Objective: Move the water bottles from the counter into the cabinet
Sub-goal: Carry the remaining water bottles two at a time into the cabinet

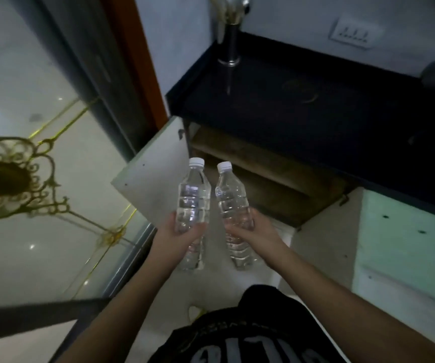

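Observation:
I hold two clear plastic water bottles with white caps, side by side in front of me. My left hand grips the left bottle around its lower middle. My right hand grips the right bottle the same way, and this bottle tilts slightly left. Both caps point toward the open cabinet under the dark counter. The cabinet shows wooden shelves inside, and its two doors stand open.
The left cabinet door swings out beside the left bottle; the right door stands open to the right. A metal cup with utensils stands on the counter's far left. A glossy tiled floor with gold pattern lies left. A wall socket is behind the counter.

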`<state>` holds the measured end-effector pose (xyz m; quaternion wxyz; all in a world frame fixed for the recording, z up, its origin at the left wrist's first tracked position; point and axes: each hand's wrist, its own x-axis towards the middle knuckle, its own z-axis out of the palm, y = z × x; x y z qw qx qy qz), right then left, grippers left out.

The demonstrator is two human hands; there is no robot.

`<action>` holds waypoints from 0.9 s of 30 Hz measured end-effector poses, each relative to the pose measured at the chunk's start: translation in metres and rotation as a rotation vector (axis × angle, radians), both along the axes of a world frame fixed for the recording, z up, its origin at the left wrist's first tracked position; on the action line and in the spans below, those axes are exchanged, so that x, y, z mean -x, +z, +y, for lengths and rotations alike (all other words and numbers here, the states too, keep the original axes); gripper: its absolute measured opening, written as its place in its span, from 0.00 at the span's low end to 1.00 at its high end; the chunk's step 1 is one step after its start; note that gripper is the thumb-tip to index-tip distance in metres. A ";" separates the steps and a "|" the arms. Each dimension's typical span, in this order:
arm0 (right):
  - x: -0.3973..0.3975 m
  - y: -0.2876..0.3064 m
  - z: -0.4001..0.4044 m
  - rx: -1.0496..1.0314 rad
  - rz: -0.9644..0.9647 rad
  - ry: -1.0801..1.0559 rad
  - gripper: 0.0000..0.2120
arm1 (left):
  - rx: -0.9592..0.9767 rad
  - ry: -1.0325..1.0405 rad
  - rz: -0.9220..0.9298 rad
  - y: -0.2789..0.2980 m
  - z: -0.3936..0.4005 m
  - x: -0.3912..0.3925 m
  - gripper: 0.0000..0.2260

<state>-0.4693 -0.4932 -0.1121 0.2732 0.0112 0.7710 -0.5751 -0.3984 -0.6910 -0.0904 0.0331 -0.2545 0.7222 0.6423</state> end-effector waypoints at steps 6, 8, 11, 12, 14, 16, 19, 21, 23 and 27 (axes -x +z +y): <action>-0.003 -0.007 0.024 -0.054 -0.018 -0.162 0.16 | 0.053 -0.242 -0.078 -0.019 0.000 0.053 0.22; 0.000 -0.018 0.031 -0.061 -0.063 -0.231 0.22 | 0.045 -0.307 -0.097 -0.028 -0.001 0.073 0.20; 0.010 -0.036 0.033 -0.031 -0.108 -0.289 0.22 | 0.062 -0.371 -0.134 -0.042 -0.008 0.100 0.19; 0.015 -0.041 0.031 -0.015 -0.121 -0.303 0.22 | 0.081 -0.383 -0.152 -0.047 -0.011 0.108 0.19; 0.026 -0.048 0.024 0.005 -0.142 -0.337 0.23 | 0.105 -0.410 -0.179 -0.054 -0.015 0.120 0.20; 0.038 -0.053 0.015 0.031 -0.170 -0.358 0.23 | 0.103 -0.425 -0.197 -0.062 -0.018 0.129 0.19; 0.053 -0.062 0.002 0.040 -0.210 -0.341 0.25 | 0.075 -0.430 -0.228 -0.077 -0.021 0.142 0.20; 0.060 -0.068 -0.003 0.041 -0.231 -0.325 0.29 | 0.046 -0.423 -0.255 -0.086 -0.023 0.153 0.22; 0.067 -0.073 -0.007 0.022 -0.237 -0.335 0.29 | 0.019 -0.402 -0.263 -0.095 -0.025 0.163 0.20; 0.078 -0.090 -0.016 0.053 -0.269 -0.407 0.26 | -0.087 -0.423 -0.301 -0.119 -0.035 0.188 0.22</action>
